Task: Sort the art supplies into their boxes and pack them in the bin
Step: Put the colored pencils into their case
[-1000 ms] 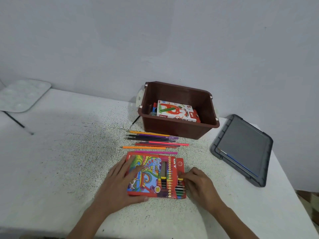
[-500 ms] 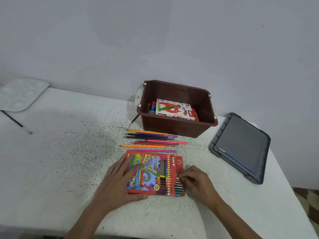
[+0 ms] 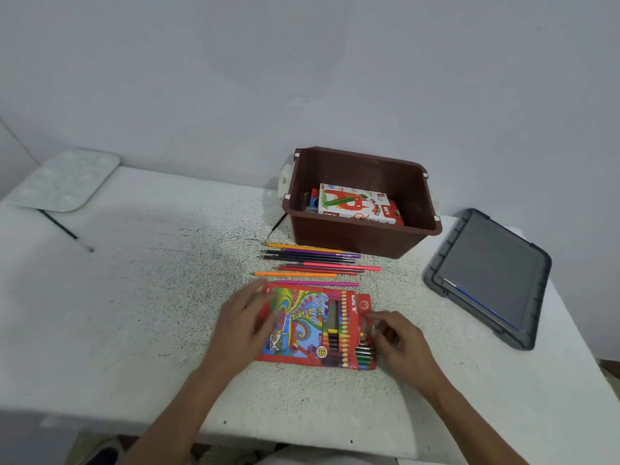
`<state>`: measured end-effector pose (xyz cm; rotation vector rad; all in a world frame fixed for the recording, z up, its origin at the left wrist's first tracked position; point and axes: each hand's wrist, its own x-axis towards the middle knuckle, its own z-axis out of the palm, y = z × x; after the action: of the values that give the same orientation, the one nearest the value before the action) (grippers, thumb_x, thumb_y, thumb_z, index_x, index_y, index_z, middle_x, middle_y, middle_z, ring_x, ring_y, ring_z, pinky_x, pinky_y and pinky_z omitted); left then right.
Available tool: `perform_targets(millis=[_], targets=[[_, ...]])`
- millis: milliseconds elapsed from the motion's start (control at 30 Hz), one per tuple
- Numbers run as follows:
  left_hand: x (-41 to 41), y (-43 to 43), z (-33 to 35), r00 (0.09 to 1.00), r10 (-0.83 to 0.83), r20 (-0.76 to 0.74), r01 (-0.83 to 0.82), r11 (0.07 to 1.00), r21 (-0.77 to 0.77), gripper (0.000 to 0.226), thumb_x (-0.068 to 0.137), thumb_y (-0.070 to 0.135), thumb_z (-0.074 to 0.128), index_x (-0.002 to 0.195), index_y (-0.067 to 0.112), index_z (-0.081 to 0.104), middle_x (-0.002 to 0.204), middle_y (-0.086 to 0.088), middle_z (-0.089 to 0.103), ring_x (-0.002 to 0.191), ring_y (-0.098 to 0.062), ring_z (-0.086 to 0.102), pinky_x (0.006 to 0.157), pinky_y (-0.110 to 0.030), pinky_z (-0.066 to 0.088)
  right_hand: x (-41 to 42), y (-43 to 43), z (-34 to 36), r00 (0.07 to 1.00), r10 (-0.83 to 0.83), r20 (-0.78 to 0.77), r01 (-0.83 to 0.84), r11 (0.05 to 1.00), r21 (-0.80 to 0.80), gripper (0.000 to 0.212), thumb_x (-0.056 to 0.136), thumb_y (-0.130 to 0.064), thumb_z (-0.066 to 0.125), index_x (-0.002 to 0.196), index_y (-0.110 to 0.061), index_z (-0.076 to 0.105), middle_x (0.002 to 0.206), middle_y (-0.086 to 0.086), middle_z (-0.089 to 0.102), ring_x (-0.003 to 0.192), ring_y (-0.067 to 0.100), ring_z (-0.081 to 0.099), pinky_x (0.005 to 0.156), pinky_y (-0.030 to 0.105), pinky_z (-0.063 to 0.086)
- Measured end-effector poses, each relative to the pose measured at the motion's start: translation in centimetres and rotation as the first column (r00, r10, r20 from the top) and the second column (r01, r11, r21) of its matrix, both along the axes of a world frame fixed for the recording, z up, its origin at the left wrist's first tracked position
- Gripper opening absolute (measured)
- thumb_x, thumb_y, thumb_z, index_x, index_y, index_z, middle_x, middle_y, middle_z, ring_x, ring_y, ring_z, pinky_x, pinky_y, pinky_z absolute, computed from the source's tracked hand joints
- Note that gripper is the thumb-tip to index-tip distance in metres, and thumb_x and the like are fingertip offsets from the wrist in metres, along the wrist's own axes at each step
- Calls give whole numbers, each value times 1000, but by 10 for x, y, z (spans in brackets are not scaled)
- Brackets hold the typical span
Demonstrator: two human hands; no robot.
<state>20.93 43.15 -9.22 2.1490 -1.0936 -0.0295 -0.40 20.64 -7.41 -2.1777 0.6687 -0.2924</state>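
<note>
My left hand (image 3: 242, 325) still lies flat on the pencil box (image 3: 315, 325), fingers spread; my right hand (image 3: 399, 344) has slid up its open end, fingers pinching pencil ends.

The speckled white table (image 3: 134, 313) carries a brown bin (image 3: 355, 238), loose pencils (image 3: 315, 263), pencil box (image 3: 312, 325), grey lid (image 3: 486, 276) and palette (image 3: 63, 179).

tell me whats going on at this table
A person is filling a red colour pencil box lying flat on the white table. The left hand presses the box down while the right hand works at its open end, where pencil ends show. About ten loose pencils wait between the box and the brown bin, which already holds an oil pastels box.
</note>
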Motion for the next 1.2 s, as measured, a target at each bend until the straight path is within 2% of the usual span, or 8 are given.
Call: perform_targets(millis=[167,367,667,833,933,1033,1100,1200], targets=[[30,-19,17,981,64,182,-87,989,119,27,92,6,61,117,9,67,117,-8,67,104,-32,61,88,-47,46,-1,1,-4,999,-37,-4,37,998,51,31,95,-12,60,110,-39,61,103,-5,65,91,13,63,76,37,57],[51,-29,24,957,-106,271,-2,929,369,32,92,22,65,123,14,66,119,-6,67,109,-29,61,94,-43,41,-2,3,-5,998,-57,20,56,996,77,34,94,-9,61,110,-39,61,100,-2,66,86,10,62,70,24,54],[57,-31,21,935,-104,340,-48,911,411,31,94,26,62,122,13,64,116,-8,63,108,-26,58,95,-42,43,-1,11,-7,992,-113,63,107,991,82,25,92,-17,65,115,-26,66,96,-2,64,84,9,58,71,26,51],[49,-31,27,913,15,407,-115,968,222,22,83,14,74,102,5,68,94,-12,65,85,-30,62,77,-44,48,-2,12,-3,989,-130,65,122,986,113,23,92,-20,66,113,-29,66,91,-2,64,80,9,59,68,24,51],[35,-35,37,972,123,200,-126,992,0,13,92,7,60,105,5,64,99,-9,62,89,-24,58,81,-41,46,0,12,-1,987,-152,50,145,982,122,25,94,-15,62,111,-33,64,92,-2,65,82,11,62,70,29,54],[14,-43,46,981,136,-136,-158,974,-160,9,96,9,57,105,11,57,103,-2,61,89,-9,57,78,-22,47,7,17,7,979,-191,72,187,980,64,26,96,-14,57,113,-33,62,100,-1,63,87,8,61,74,33,55],[1,-47,51,915,116,-386,-210,955,-211,8,97,14,58,99,21,55,98,5,63,88,1,59,70,-9,45,14,22,14,975,-199,99,201,979,-18,25,96,-15,57,117,-29,63,104,-3,59,91,4,58,78,31,53],[-16,-52,54,798,29,-602,-223,942,-251,11,94,17,63,93,27,57,87,8,68,84,0,66,70,-12,50,25,33,28,977,-137,163,156,981,-113,26,96,-15,58,120,-21,63,107,-5,55,96,6,57,80,29,50]])
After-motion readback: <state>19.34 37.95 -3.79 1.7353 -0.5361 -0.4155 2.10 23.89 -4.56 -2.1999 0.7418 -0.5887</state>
